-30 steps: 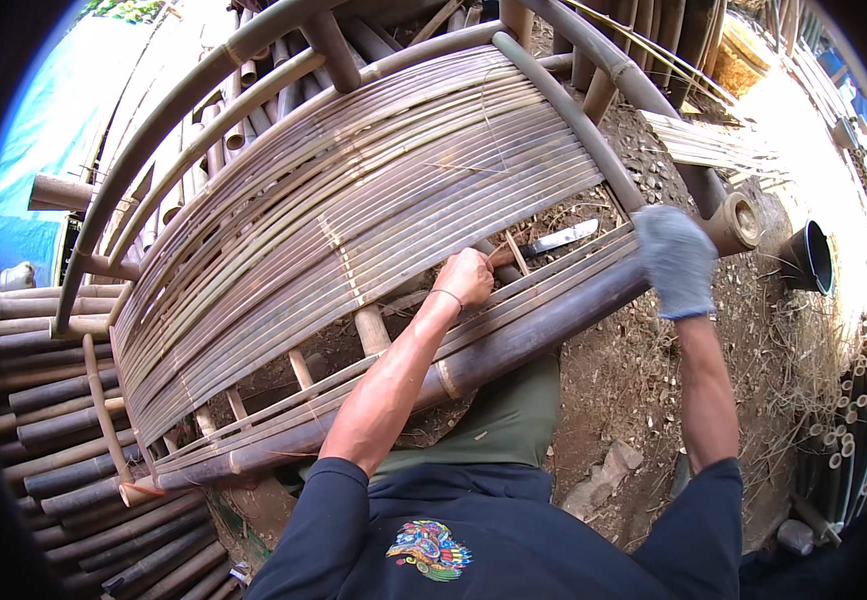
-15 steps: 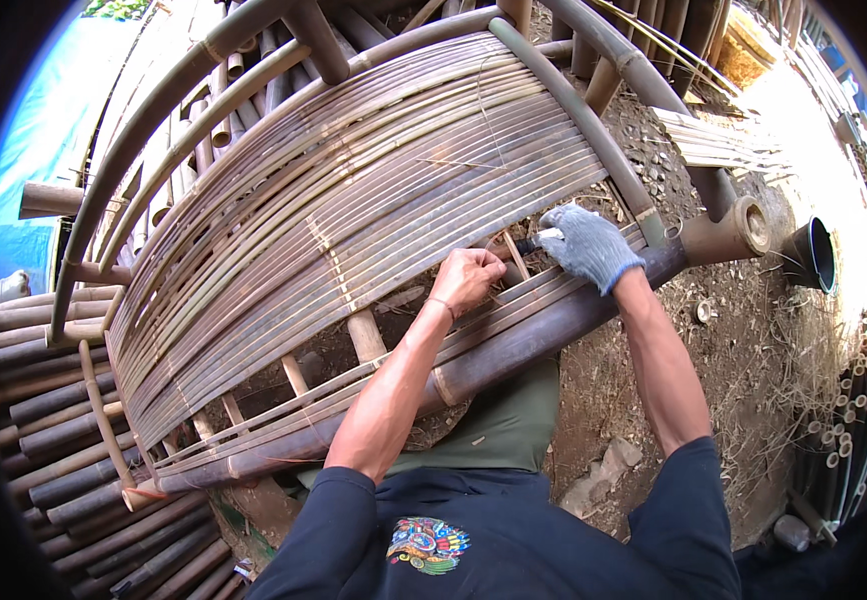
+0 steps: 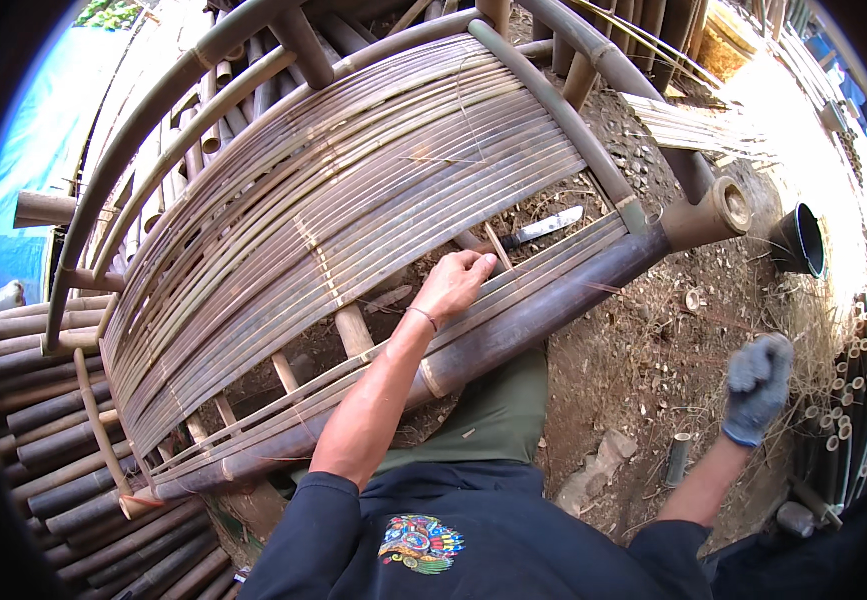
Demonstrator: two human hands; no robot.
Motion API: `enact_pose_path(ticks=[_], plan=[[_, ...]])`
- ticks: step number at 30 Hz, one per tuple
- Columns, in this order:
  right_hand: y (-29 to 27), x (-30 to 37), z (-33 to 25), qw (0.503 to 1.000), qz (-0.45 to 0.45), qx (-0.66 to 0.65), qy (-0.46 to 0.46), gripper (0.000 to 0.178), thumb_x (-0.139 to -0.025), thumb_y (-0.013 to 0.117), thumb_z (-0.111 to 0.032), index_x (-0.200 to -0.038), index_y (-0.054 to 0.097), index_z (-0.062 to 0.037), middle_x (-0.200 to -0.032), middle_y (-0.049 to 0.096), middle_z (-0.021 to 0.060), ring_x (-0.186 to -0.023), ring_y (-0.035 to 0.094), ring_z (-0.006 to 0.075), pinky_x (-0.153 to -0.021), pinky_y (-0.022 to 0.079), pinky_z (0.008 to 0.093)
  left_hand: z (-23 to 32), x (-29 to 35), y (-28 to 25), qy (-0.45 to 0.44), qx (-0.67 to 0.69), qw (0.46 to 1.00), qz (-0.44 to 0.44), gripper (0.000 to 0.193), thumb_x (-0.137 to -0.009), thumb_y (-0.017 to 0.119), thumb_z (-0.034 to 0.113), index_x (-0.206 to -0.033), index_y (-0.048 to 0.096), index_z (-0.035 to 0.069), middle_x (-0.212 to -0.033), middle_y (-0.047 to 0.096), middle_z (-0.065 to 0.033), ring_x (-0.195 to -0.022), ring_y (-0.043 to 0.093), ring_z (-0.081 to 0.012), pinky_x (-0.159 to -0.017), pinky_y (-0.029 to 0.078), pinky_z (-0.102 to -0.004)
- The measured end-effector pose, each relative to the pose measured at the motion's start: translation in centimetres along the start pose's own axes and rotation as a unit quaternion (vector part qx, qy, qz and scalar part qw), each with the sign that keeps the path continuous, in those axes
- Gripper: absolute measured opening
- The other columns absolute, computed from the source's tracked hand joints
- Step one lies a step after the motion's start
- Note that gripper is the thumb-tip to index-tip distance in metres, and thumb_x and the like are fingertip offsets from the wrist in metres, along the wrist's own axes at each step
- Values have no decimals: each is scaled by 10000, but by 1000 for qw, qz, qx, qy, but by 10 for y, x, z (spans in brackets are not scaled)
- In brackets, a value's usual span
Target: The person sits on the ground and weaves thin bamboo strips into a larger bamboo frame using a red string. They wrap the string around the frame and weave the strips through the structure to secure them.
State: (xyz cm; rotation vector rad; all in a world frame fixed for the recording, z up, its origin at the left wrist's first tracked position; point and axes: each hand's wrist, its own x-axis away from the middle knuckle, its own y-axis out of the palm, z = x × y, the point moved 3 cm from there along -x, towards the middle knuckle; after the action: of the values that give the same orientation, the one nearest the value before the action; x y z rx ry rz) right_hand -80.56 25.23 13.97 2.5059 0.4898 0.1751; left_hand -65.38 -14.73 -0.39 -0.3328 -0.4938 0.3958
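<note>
My bare left hand (image 3: 456,283) is closed at the front slats of a curved bamboo bench (image 3: 423,150), fingertips pressed together. What they pinch, if anything, is hidden. Just beyond those fingertips lies a knife (image 3: 550,226) with a dark handle and pale blade, in the gap between the slatted surface and the front slats. A thin upright bamboo strip (image 3: 498,246) stands beside its handle. Off to the right, over the ground, my right hand (image 3: 758,380) wears a grey glove. Its fingers are curled, and I cannot make out what is in them.
The thick dark front rail (image 3: 553,310) runs between me and the slats. A black bucket (image 3: 799,240) stands at the right, with bundled bamboo (image 3: 843,415) nearer me. Stacked poles (image 3: 63,460) fill the left. Stones (image 3: 598,470) and straw lie on the dirt ground.
My gloved right hand has left the knife and swung out to the right and toward me. The whole knife blade now shows. My left hand stays at the same part of the bench.
</note>
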Motion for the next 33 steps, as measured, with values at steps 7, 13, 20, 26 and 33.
enact_pose_path(ticks=[7, 13, 20, 26, 33], plan=[[-112, 32, -14, 411, 145, 894, 105, 681, -885, 676, -373, -1379, 474, 50, -1372, 520, 265, -1273, 505, 399, -1092, 394, 405, -2, 15, 35, 21, -190, 980, 49, 432, -1004, 437, 439, -986, 717, 110, -898, 695, -241, -902, 663, -445, -812, 521, -536], [-4, -30, 148, 784, -31, 619, 38, 866, -918, 670, -379, -1533, 225, 38, -1528, 374, 228, -1393, 391, 319, -1174, 281, 367, 2, 15, 37, 10, -197, 980, 27, 399, -999, 444, 428, -1027, 711, 132, -953, 702, -226, -932, 662, -434, -831, 520, -534], [70, 18, 199, 827, -75, 403, 386, 509, -891, 648, -299, -1272, 467, -14, -894, 617, 67, -526, 548, 141, -502, 446, 235, 4, 8, 37, -40, -184, 982, -8, 516, -975, 490, 432, -1341, 525, 70, -1082, 680, -267, -1055, 628, -450, -908, 482, -536], [137, -23, 108, 820, -262, 492, 132, 181, -953, 585, -157, -860, 697, -49, -841, 607, 63, -615, 540, 81, -604, 555, 253, 7, 5, 38, -19, -176, 983, -44, 421, -1001, 436, 420, -1273, 599, 144, -1113, 687, -210, -1072, 627, -426, -907, 480, -534], [204, -108, 99, 889, -367, -212, 173, 468, -1053, 401, -320, -727, 593, -44, -1309, 582, 269, -1073, 651, 321, -1074, 417, 522, 10, 4, 37, -6, -173, 984, -52, 402, -1017, 391, 418, -1099, 680, 151, -1067, 696, -189, -1051, 631, -423, -910, 481, -536]])
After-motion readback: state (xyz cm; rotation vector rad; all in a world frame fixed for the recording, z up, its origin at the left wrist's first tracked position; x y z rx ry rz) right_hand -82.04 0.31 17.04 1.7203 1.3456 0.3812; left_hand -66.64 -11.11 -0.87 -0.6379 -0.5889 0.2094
